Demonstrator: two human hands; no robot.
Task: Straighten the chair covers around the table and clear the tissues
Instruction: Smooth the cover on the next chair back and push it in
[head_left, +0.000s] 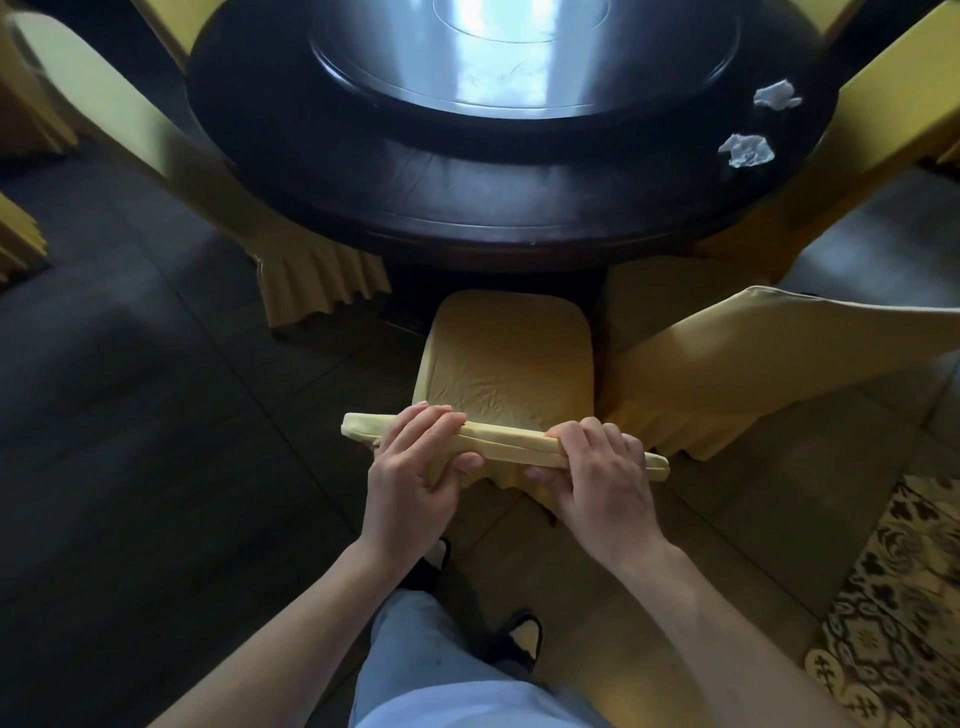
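— Closest to the camera, what do you see?

— Light trousers (415, 670) and two dark slippers (522, 631) on the tiled floor (130, 493). From there both bare forearms go forward to the chair.

— And the hands?

— Both of them hold the top edge of the chair back, which has a yellow chair cover (511, 358) on it. The left hand (415, 467) grips near the left end of this edge, fingers curled over the top and thumb pressed on the cloth at the near side. The right hand (592, 473) grips nearer the right end in the same way, knuckles up, thumb under the edge. Between the hands the cloth makes a long fold, and below them it hangs in small pleats.

— Where does the chair stand?

— Directly in front of the person, its seat pushed partly under the dark round table (467, 208). The seat cloth shows some wrinkles.

— The tissues?

— Two crumpled white tissues lie on the right part of the table, near its edge: the farther tissue (776, 95) and the nearer tissue (747, 149), apart from each other. Nobody touches them.

— Anything else around?

— A round turntable (519, 67) in the middle of the table, shining with light. More chairs with yellow covers stand at the left (218, 171) and at the right (753, 353), and a patterned carpet (898, 613) is at the lower right.
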